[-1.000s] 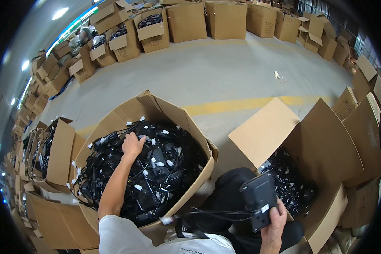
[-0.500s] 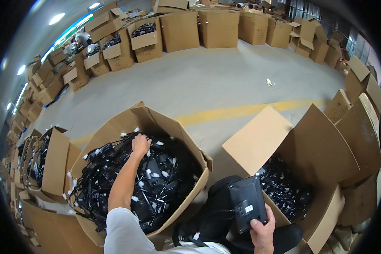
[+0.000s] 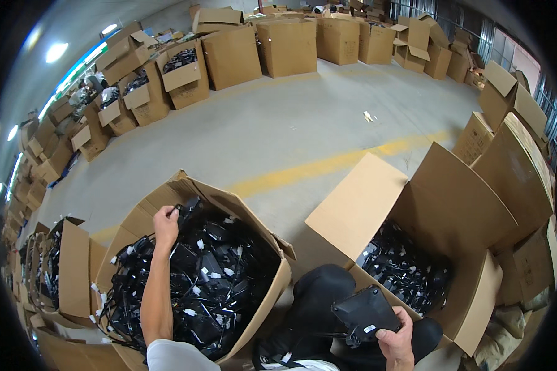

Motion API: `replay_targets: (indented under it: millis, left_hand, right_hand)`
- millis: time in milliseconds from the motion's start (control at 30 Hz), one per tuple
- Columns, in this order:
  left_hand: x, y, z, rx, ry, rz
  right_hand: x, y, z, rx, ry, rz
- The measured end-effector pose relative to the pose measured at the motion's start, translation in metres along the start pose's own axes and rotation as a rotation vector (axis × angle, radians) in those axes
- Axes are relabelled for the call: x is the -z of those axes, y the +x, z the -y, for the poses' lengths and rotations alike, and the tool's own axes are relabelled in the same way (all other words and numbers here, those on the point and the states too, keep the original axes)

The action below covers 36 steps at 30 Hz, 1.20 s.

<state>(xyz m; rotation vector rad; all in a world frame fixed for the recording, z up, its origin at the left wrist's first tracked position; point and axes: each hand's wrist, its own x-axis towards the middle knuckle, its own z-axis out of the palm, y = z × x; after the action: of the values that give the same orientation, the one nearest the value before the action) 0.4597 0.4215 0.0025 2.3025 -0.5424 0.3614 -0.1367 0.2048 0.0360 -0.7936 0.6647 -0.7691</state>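
My left hand (image 3: 166, 229) is closed at the far left side of a big open carton (image 3: 263, 318), its fingers pinching a black plastic part (image 3: 192, 208) lifted above the pile. Whether they grip its cable or its edge is too small to tell. Below lies a heap of black devices (image 3: 213, 232) with cables and white connectors. Over my lap, my right hand (image 3: 397, 341) holds a flat black plastic device (image 3: 366, 311) by its right edge, thumb on top. A small white label and a cable show on it.
To the right stands another open carton (image 3: 476, 309) with smaller black parts (image 3: 408, 269) inside and its flaps raised. A carton of cables (image 3: 74, 266) is at the left. Cartons (image 3: 288, 48) line the far side of the grey floor (image 3: 278, 133), which bears a yellow stripe (image 3: 303, 171).
My left hand has drawn leftward and now pinches a black part raised from the pile. The device in my right hand has turned and tilted. The whole view has shifted.
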Motion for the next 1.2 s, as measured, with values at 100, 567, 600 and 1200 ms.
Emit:
replay_targets:
  millis: [100,567,600,1200]
  left_hand:
    - [0.037,0.007,-0.054,0.047,-0.578,-0.081]
    - [-0.025,-0.121,-0.298,0.289,-1.826,1.105]
    - [-0.03,-0.139,-0.318,0.284,-1.82,1.15]
    - [0.017,-0.204,-0.448,-0.335,-1.425,1.192]
  right_hand:
    - [-0.016,0.015,0.012,0.043,-0.135,0.064]
    - [-0.135,0.06,0.066,0.616,-0.155,0.264]
    - [-0.133,0.069,0.059,0.588,-0.01,0.222]
    - [-0.003,0.025,0.092,0.502,0.033,0.07]
